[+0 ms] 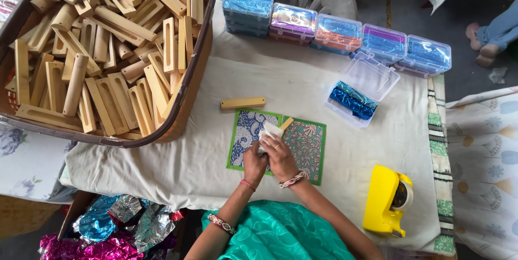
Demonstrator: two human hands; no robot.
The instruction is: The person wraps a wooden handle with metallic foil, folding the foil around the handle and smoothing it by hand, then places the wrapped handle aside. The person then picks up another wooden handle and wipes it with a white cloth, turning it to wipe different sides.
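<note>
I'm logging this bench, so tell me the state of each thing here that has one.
Left hand: closed on the white-wrapped wooden piece.
Right hand: pressing on the same piece.
Basket: piled full of wooden pieces.
Clear box: lid open, blue foil inside.
Row of plastic boxes: lids shut.
Yellow tape dispenser: loaded, untouched.

Wooden piece (285, 124): pale, slim block, mostly hidden; one end pokes out up and to the right beyond the wrap, tilted diagonally.
White wrap (269, 131): pale sheet folded about the wooden piece, held over the mat.
Patterned mat (310, 149): flat rectangle with green border, blue print on left half, teal and pink print on right half, lying on the cloth-covered table directly beneath the wrapped piece.
</note>
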